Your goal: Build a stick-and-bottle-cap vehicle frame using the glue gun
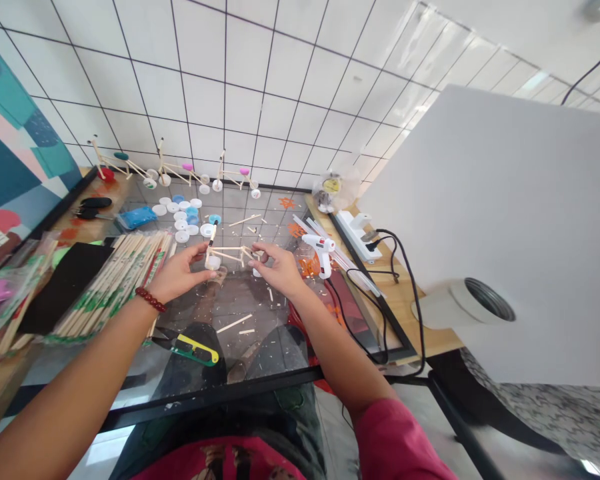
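Between my two hands is a small model tricycle (227,253) made of wooden sticks, with white bottle caps as wheels. My left hand (186,270) pinches its front end, near the upright stick with a dark handle and the front cap wheel. At the rear end, the fingers of my right hand (275,267) are closed by a white cap wheel, partly hiding it. The model is held just over the glass tabletop (195,313). Beyond it lie several white and blue bottle caps (181,215) and a loose stick (245,219).
Finished-looking stick tricycles (170,163) stand along the wall. On the right are a white glue gun (321,253), glue sticks (350,263) and a power strip (356,235) with black cables. Packed wooden sticks (110,287) lie left; yellow-green thread snips (193,348) lie near the front edge.
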Motion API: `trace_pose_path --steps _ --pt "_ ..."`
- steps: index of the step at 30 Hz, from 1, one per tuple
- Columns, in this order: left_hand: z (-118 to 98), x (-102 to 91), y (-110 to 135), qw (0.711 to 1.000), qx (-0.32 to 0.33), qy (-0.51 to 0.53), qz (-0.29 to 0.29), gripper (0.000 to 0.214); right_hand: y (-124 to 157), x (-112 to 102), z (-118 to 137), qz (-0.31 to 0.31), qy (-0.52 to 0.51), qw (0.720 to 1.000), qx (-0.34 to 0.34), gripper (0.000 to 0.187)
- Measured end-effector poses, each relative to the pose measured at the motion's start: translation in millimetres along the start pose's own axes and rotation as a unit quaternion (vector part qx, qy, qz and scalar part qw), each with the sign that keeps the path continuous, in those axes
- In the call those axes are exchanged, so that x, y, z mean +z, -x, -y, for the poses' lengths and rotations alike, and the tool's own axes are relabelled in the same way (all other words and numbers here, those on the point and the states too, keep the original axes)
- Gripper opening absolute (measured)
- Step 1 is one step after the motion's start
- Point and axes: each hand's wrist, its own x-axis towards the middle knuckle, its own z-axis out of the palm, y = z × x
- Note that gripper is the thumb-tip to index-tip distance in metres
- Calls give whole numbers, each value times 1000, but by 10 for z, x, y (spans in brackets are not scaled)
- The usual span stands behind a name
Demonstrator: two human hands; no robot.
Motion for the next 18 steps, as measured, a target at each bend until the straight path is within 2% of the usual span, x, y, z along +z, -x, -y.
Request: trace_pose_path --steps 6,11,18 --pt "-32 6 0 1000 -11 -6 -7 75 -30 27 -29 0 5 999 -37 25" --pt "-1 14 -5 1000 -14 1 -11 74 -29 37 -27 4 -7 998 -62 23" --pt "78 23 -21 1000 -17 23 -13 86 -28 46 -43 13 -7 998 -64 24"
